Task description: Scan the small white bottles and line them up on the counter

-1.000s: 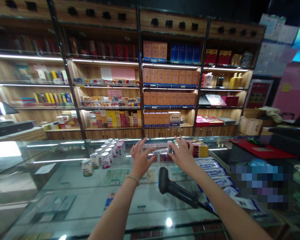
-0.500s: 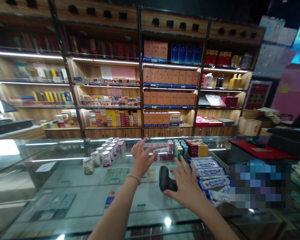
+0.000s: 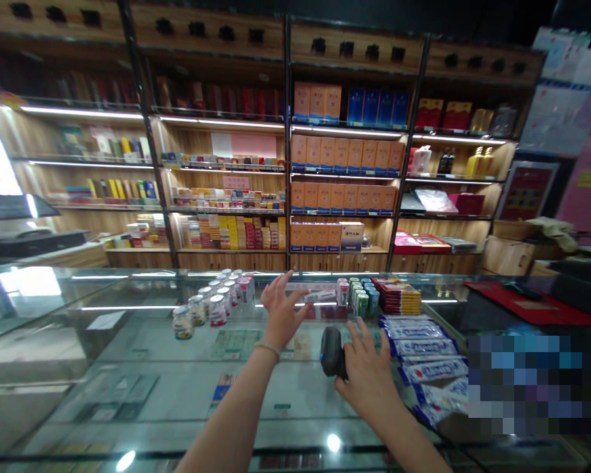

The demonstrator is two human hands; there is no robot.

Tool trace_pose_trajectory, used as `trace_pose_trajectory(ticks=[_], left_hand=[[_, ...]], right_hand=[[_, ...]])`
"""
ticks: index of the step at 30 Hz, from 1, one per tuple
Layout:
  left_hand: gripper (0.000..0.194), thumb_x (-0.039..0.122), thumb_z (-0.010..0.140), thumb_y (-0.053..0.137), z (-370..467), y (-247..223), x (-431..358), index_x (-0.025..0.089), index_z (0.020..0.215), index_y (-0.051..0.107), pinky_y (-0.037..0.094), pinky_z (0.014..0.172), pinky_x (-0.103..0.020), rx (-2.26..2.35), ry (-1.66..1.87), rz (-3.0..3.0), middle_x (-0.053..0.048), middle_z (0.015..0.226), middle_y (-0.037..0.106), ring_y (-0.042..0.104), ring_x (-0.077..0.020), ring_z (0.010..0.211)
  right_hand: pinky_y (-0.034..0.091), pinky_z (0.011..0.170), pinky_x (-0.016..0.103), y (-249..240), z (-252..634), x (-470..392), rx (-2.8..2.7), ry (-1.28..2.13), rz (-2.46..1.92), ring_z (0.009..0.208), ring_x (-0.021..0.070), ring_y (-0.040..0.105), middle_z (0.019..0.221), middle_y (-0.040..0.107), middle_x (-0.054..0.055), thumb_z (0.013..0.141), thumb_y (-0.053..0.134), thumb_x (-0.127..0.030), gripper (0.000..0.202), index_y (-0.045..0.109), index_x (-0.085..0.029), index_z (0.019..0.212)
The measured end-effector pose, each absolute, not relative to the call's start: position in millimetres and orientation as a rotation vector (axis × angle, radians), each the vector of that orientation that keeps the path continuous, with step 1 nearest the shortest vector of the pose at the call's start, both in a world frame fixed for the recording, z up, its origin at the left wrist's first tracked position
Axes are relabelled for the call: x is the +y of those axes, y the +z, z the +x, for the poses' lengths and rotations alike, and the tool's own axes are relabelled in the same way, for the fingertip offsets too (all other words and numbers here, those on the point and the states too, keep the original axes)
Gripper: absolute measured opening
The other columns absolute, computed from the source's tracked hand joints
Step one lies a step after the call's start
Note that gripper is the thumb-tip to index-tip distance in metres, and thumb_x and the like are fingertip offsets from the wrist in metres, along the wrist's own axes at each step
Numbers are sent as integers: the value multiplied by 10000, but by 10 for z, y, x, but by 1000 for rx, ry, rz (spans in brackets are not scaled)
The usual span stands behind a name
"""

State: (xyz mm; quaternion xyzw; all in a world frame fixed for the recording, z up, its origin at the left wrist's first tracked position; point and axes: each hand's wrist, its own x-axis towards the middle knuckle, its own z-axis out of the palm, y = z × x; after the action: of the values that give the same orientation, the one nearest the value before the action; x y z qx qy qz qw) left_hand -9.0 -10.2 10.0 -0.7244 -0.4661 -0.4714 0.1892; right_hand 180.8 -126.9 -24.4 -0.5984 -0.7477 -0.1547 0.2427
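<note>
My left hand (image 3: 282,310) is over the glass counter (image 3: 167,387), its upper fingers raised. Its thumb and index finger pinch the end of a slim white packet (image 3: 321,295) with what looks like a barcode on it. My right hand (image 3: 369,368) is around the grip of a black handheld barcode scanner (image 3: 331,353), whose head points left. Most of the scanner's handle is hidden behind the fingers and thumb. A small blue light shows on the scanner's left side.
Lidded jars (image 3: 218,310) stand in rows left of my hands. Small green cans (image 3: 361,303), red-and-yellow packs (image 3: 398,295) and blue-white packets (image 3: 426,348) are on the right. A red mat (image 3: 517,303) is farther right. Stocked shelves (image 3: 342,213) fill the back wall.
My right hand has closed in around the scanner's handle, and the scanner has turned slightly. My left hand keeps its pinch on the packet. The whole view has shifted a little to the left.
</note>
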Motion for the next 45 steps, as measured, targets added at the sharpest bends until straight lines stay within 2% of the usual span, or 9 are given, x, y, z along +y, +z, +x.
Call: trace_pose_trajectory(ticks=[5,10,15,19,22,25,34,41,45], left_hand=[[165,317,808,762,-116,81,-89,321,972,748,250,1165,-598,-1319,-1347,-2008,-68,1501,450,367,-329,1407],[161,328,813,755,-114,68,-105,316,974,749,251,1170,-594,-1326,-1358,-1994,-67,1489,461,376,-331,1400],[162,340,830,740,-105,58,-99,311,989,747,267,1164,-593,-1329,-1370,-1962,-74,1481,464,388,-334,1385],[163,337,845,721,-104,62,-84,300,1002,741,276,1173,-589,-1329,-1393,-1954,-76,1479,456,382,-328,1391],[153,325,852,710,-114,72,-83,296,1000,737,271,1181,-588,-1334,-1407,-1939,-75,1474,454,386,-320,1391],[171,314,857,704,-131,81,-81,300,1024,734,277,1186,-573,-1327,-1411,-1932,-71,1487,435,370,-317,1403],[185,326,858,709,-145,72,-71,300,1039,738,285,1188,-536,-1325,-1424,-1900,-76,1495,423,382,-308,1395],[163,339,863,696,-148,79,-59,270,998,754,319,1181,-491,-1260,-1448,-1875,-92,1439,487,450,-300,1351],[176,329,858,707,-153,65,-46,275,1020,749,311,1177,-517,-1262,-1451,-1879,-95,1455,466,433,-315,1361]], right_hand=[[191,1156,677,-228,1876,-1214,-1880,-473,-1592,1396,367,435,1477,543,139,787,602,-285,257,697,-200,1009],[337,1153,545,-176,1896,-1365,-1696,-624,-1313,1368,328,480,1463,548,164,802,568,-265,312,646,-180,1091],[506,1011,476,-165,1903,-1539,-1668,-629,-1099,1285,336,565,1464,524,197,841,576,-397,408,593,-191,1192],[581,830,372,-162,1902,-1575,-1730,-481,-1080,1089,302,687,1357,622,181,793,580,-348,479,597,-183,1242],[570,673,309,-130,1884,-1562,-1782,-357,-1104,803,250,735,1024,757,113,734,570,-283,496,623,-184,1217],[545,616,302,-89,1851,-1529,-1806,-269,-1192,660,240,722,815,759,57,720,552,-263,495,624,-192,1204],[461,529,255,-69,1776,-1461,-1798,-226,-1382,612,230,735,737,761,2,756,638,-287,418,602,-241,1170],[398,495,245,-102,1778,-1476,-1797,-332,-1389,545,214,705,624,710,-3,777,663,-341,223,632,-225,965],[395,496,249,-128,1790,-1474,-1778,-354,-1372,535,213,700,619,707,-1,774,669,-347,242,640,-213,974]])
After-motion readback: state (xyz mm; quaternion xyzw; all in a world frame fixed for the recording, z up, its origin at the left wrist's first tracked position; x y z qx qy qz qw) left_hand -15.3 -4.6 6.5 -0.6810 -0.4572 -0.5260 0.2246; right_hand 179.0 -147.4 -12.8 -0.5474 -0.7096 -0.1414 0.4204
